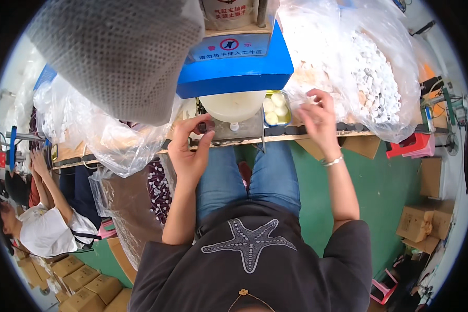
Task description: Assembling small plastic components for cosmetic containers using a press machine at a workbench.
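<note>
My left hand point(190, 148) is closed, thumb and fingers pinching a small dark brown cylinder point(208, 126) at the bench edge, left of the machine. To the right, my right hand point(320, 119) is raised over the bench edge, fingers loosely curled and apart, slightly blurred; I see nothing in it. Between my hands stands a blue machine point(236, 78) with a thick whitish round block point(233, 105) under it. A small white piece point(234, 126) shows just below that block, above a metal plate point(249, 132). My right hand is nearest a tray of pale round pieces point(276, 110).
Clear plastic bags of small white parts point(374, 78) lie at the right. More plastic bagging point(119, 140) covers the left bench. Below it hangs a bag of dark and white pieces point(158, 190). A grey perforated cover point(125, 52) blocks the upper left. Another person point(52, 223) works at far left.
</note>
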Tool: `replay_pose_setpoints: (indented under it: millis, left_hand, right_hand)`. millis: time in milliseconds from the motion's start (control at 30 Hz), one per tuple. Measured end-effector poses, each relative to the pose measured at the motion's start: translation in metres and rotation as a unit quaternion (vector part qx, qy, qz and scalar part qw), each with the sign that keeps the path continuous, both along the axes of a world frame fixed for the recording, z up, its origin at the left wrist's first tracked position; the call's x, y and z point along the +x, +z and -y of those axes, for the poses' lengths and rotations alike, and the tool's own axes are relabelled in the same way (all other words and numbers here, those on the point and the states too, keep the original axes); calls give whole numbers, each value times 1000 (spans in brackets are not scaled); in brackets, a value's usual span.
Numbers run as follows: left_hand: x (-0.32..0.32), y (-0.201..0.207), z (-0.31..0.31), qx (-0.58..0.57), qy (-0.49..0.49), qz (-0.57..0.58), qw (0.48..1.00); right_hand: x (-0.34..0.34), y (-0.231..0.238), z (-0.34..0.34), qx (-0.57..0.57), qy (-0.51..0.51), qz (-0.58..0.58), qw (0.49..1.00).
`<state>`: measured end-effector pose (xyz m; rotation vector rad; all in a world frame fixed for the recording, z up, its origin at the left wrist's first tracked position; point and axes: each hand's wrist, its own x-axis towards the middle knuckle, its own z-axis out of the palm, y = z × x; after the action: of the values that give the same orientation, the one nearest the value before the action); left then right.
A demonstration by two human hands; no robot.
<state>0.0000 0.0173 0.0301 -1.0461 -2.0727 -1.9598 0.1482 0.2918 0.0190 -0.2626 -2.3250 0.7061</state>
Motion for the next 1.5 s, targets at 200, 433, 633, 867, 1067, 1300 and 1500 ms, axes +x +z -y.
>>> replay_pose_setpoints:
  millis: [200,433,633,867,1067,1300,1500]
  left_hand:
    - [11,-2,-14,14,-14,19,1000]
    - [18,-10,-30,-50,-21,18,998]
    - [16,-15,-37,-118,-29,37,992]
    - [12,-21,-38,-149,-29,42,988]
    - [10,-26,-36,-130,-28,26,991]
    - [7,-30,-32,-144,-45,33,988]
    - [18,-25,4,-69,11,-49,996]
  right_hand:
    - [-22,-6,20,95,2,58,994]
    - [-15,16,34,-76,-2,12,997]
    - [-28,9,80,-462,179,-93,864]
    - [-57,13,100,-544,205,-132,802]
    - [-65,7,106,-386,173,-27,906]
    - [-55,7,101,-362,168,75,914]
    - [2,-12,52,-393,79,-81,913]
